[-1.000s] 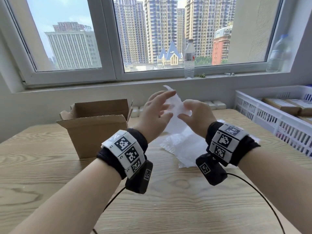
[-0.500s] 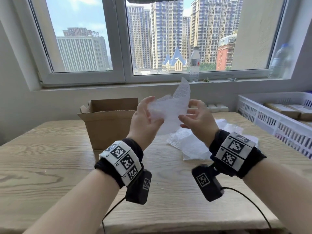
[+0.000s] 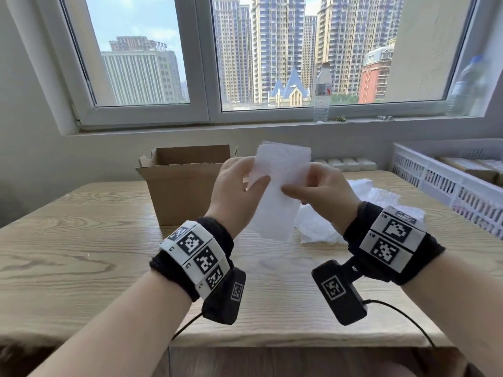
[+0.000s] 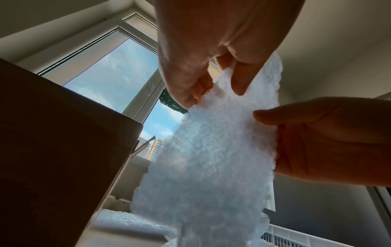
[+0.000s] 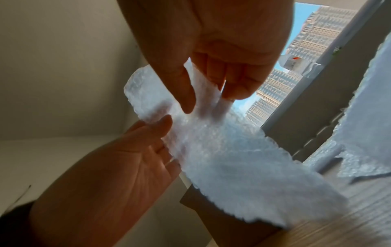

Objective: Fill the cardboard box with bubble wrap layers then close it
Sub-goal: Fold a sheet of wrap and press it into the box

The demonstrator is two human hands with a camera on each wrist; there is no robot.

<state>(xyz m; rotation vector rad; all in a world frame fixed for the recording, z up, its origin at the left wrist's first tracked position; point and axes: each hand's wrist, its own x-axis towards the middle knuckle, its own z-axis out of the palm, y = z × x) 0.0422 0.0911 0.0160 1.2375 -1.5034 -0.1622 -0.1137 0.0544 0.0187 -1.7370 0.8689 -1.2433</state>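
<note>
A white sheet of bubble wrap (image 3: pixel 280 186) hangs upright in the air between my hands, just right of the cardboard box (image 3: pixel 185 186). My left hand (image 3: pixel 239 183) pinches its left edge and my right hand (image 3: pixel 318 186) pinches its right edge. The left wrist view shows the bubble wrap sheet (image 4: pixel 211 158) held between thumb and fingers of my left hand (image 4: pixel 211 86), with my right hand (image 4: pixel 317 142) on its other side. In the right wrist view my right hand (image 5: pixel 207 93) pinches the bubble wrap sheet (image 5: pixel 232 150). The box stands open on the wooden table (image 3: pixel 81 240), flaps up; its inside is hidden.
More bubble wrap (image 3: pixel 353 213) lies loose on the table to the right. A white slotted crate (image 3: pixel 449 186) holding brown parcels stands at the right edge. Two plastic bottles (image 3: pixel 322 93) stand on the window sill. White blocks (image 3: pixel 343 163) line the wall behind the table.
Both hands have lifted the sheet off the pile and turned it from crumpled to hanging flat and upright. My head has moved back, showing the table's near edge.
</note>
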